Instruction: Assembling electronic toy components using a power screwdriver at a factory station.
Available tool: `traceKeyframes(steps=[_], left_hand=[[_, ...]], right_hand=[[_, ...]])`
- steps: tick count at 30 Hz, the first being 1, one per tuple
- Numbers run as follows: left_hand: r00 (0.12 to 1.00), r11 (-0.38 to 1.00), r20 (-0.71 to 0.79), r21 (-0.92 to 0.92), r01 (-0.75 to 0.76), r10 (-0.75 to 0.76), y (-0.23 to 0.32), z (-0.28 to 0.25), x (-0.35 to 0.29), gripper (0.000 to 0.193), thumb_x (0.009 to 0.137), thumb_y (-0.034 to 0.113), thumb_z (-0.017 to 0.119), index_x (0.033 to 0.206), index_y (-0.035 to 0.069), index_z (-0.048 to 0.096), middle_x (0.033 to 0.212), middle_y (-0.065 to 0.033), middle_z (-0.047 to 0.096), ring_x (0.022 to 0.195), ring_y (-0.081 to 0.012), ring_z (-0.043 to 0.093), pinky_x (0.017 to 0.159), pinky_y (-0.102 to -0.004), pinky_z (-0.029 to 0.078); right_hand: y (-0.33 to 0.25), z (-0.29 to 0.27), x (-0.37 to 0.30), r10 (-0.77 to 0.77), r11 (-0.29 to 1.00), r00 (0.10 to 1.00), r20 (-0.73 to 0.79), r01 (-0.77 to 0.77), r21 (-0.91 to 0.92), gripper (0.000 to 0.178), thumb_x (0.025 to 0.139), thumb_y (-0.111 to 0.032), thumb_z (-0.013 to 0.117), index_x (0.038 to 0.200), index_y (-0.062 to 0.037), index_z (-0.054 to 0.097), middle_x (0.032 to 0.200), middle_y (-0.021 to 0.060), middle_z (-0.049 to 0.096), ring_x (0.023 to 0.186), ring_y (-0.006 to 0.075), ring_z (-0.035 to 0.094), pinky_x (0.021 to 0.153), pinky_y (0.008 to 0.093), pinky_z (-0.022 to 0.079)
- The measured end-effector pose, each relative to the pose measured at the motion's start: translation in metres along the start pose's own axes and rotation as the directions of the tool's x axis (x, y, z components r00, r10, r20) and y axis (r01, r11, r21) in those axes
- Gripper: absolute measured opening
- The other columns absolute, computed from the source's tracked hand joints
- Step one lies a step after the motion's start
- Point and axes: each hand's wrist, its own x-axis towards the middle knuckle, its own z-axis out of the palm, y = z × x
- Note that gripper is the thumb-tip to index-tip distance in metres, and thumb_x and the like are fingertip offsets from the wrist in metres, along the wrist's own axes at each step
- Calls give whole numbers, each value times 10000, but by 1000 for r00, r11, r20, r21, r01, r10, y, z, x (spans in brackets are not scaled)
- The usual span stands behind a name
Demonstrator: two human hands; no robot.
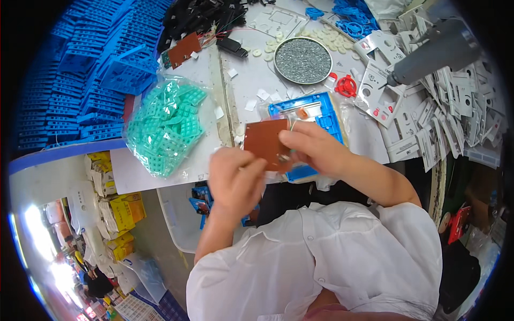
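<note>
A brown circuit board (263, 140) is held up above the near edge of the table. My right hand (317, 145) grips its right side, thumb lying on the face and fingers behind it. At the lower left edge of the board my left hand (235, 174) has its fingers curled against it, slightly blurred. Partly hidden under the board and my right hand lies a blue plastic housing (327, 113) with a small orange part (302, 113) on it.
At left are stacked blue plastic frames (91, 80) and a clear bag of green keypads (168, 125). A round tin of small screws (303, 60) stands behind the housing. A grey power screwdriver (433, 53) hangs over white panels (377, 88) at right. Black parts (198, 21) lie at the back.
</note>
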Motion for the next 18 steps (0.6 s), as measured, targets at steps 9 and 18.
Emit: traceKeyframes(steps=[9, 18], left_hand=[[790, 622, 226, -509, 595, -570, 2, -3, -9, 398, 761, 64, 773, 1127, -14, 639, 1056, -94, 638, 957, -212, 598, 898, -318, 476], [677, 188, 240, -849, 494, -696, 1, 15, -16, 376, 1034, 129, 571, 1363, -49, 538, 1248, -176, 681, 1045, -224, 705, 873, -351, 567]], right_hand=[[-9, -4, -4, -115, 956, 993, -4, 110, -274, 315, 1022, -257, 640, 1232, -22, 647, 1094, 69, 716, 988, 145, 704, 820, 330, 605], [-18, -21, -5, -280, 927, 946, -161, 223, -301, 277, 1003, -273, 673, 1043, -6, 733, 1022, 76, 745, 915, 125, 688, 705, 282, 582]])
